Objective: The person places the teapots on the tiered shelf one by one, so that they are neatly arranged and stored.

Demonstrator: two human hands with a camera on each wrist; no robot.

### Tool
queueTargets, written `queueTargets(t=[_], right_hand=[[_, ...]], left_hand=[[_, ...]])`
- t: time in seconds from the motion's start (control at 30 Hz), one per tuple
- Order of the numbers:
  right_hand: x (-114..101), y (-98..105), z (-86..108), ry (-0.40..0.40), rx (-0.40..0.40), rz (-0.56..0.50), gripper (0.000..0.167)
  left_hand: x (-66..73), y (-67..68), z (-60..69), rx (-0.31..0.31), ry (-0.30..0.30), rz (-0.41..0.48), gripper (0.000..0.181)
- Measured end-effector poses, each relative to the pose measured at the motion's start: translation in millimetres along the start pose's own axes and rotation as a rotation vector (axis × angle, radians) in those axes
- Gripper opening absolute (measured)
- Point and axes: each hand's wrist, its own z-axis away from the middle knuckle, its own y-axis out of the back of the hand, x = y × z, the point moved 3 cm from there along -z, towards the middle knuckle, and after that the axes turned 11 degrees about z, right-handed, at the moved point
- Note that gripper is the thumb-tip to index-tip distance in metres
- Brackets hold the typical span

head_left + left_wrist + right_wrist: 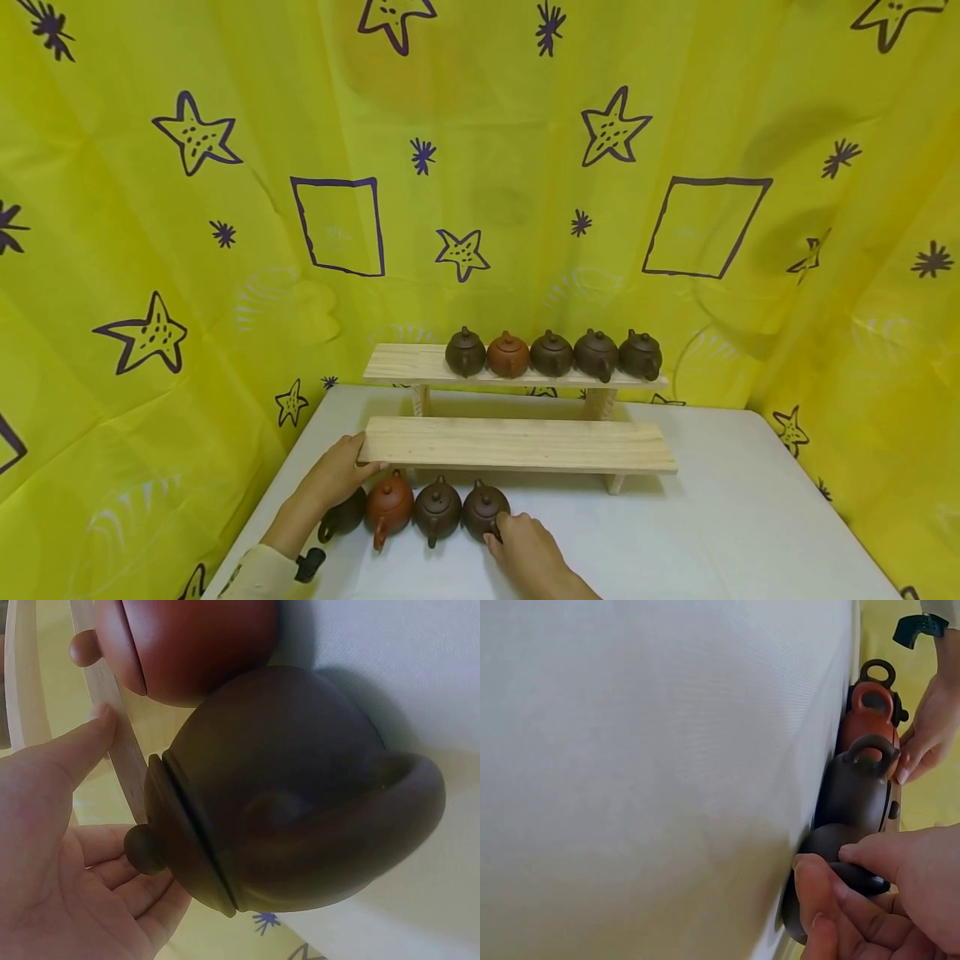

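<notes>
1. One flat white table [735, 533].
2. One pale-wood, two-tier stand [517, 443]: your left hand [333, 473], thumb and fingers clamped on its lower left end.
3. One round, dark-brown clay teapot [482, 505], rightmost of four on the table: your right hand [531, 552], fingers clamped on its handle.

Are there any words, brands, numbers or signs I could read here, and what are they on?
None that can be read.
The teapots and wooden shelves show no visible lettering.
The yellow curtain carries drawings such as stars; its pale marks are too faint to make out.
</notes>
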Motion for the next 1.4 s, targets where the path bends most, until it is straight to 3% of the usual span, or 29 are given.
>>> queueTargets(t=[0.43,0.73,1.07,1.27,1.4], right_hand=[[8,9,7.5,0.041,-0.065,-0.228,0.019],[-2,41,2.3,0.068,-0.034,-0.271,0.025],[-19,83,-37.1,0.096,0.062,-0.292,0.026],[-35,103,-70.0,0.085,0.166,-0.234,0.032],[-45,112,-92.5,0.081,0.193,-0.205,0.034]], left_hand=[[-2.6,-0.7,1.3,0.0,0.001,-0.003,0.064],[-0.1,1.8,0.8,0.0,-0.002,0.006,0.065],[-1.0,1.5,0.7,-0.005,0.009,0.004,0.066],[-1.3,0.4,0.5,-0.003,0.003,0.01,0.067],[-1.6,-1.0,-0.3,0.002,-0.005,0.012,0.065]])
